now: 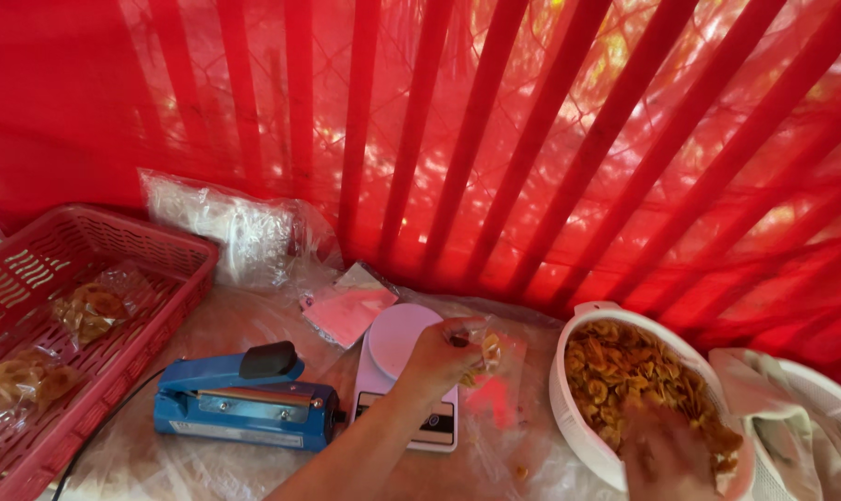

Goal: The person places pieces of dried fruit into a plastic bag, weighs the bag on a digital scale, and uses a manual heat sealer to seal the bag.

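Left hand (436, 357) pinches bag (481, 351) (scale (397, 339) beneath), right hand (666, 455) in bowl (569, 408)

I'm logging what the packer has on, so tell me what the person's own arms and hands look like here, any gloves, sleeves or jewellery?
Both are bare. The left hand shows no glove, ring or watch, and its forearm is uncovered down to the bottom of the picture, with no sleeve in view. The right hand is motion-blurred at the lower edge; no glove shows on it, and finer details such as rings cannot be made out.
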